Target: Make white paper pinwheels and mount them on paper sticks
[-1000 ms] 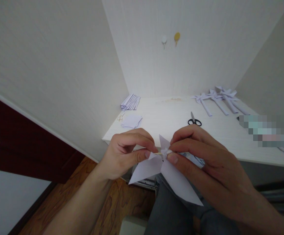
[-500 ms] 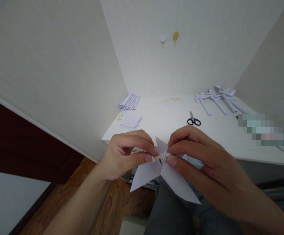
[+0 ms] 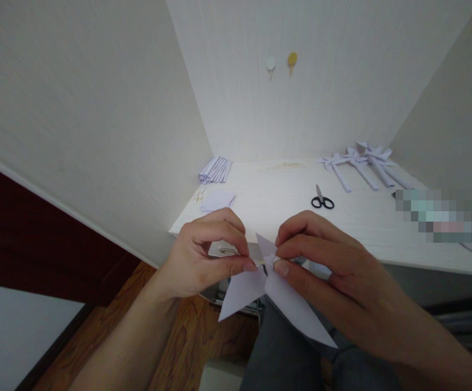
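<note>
A white paper pinwheel (image 3: 297,312) is held above my lap, in front of the table edge, its pointed blades spread out. My right hand (image 3: 333,266) pinches it at the centre between thumb and fingers. From the left, my left hand (image 3: 209,252) has thumb and forefinger closed at the end of a thin pale stick (image 3: 261,263) that sticks out of the pinwheel's centre. The fingertips hide part of the stick and the folded middle.
On the white table (image 3: 268,201) lie scissors (image 3: 322,200), rolled paper tubes (image 3: 215,169), paper sheets (image 3: 217,201), small pale bits (image 3: 199,195) and several finished pinwheels (image 3: 358,160). Two hooks (image 3: 292,61) hang on the wall. A blurred patch (image 3: 439,217) covers something at right.
My left fingertips have shifted slightly left and lost some of their curl over the stick. The pinwheel has tilted and dropped a little; my right hand keeps its pinch.
</note>
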Demonstrator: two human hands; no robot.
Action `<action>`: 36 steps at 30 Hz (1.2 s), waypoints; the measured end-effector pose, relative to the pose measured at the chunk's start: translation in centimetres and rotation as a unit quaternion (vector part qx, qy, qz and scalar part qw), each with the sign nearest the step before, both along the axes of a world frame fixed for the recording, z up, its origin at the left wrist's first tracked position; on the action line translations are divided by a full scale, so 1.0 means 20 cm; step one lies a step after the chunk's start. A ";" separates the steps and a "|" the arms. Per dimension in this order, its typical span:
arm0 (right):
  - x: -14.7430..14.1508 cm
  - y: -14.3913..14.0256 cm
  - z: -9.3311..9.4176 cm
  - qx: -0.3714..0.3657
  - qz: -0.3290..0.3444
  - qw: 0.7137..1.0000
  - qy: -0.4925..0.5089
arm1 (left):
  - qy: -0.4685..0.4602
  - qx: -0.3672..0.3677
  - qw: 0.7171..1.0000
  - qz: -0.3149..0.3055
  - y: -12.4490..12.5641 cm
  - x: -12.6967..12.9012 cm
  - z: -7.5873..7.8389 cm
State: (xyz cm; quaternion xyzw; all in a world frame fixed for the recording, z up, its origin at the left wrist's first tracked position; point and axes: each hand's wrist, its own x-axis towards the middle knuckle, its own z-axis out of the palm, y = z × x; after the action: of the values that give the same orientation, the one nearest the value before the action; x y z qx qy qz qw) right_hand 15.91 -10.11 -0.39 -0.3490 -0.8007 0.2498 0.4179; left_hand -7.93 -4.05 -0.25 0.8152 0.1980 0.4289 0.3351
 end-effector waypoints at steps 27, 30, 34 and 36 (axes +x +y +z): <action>0.02 0.11 -0.07 -0.199 0.137 0.965 0.099 | 0.025 -0.174 0.980 -0.095 0.00 0.01 0.02; 0.03 0.11 -0.06 -0.193 0.134 0.968 0.089 | 0.027 -0.190 0.977 -0.087 0.00 0.01 0.02; 0.03 0.12 -0.05 -0.196 0.142 0.967 0.086 | 0.024 -0.210 0.972 -0.102 0.00 0.01 0.02; 0.02 0.12 -0.06 -0.208 0.149 0.961 0.101 | 0.016 -0.216 0.970 -0.112 0.00 0.02 0.02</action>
State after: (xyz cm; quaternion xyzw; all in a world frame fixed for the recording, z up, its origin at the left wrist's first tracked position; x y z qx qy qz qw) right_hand 16.34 -7.68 -1.67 -0.2782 -0.7277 0.5044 0.3724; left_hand -7.61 -4.10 0.06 0.7472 0.1990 0.3222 0.5462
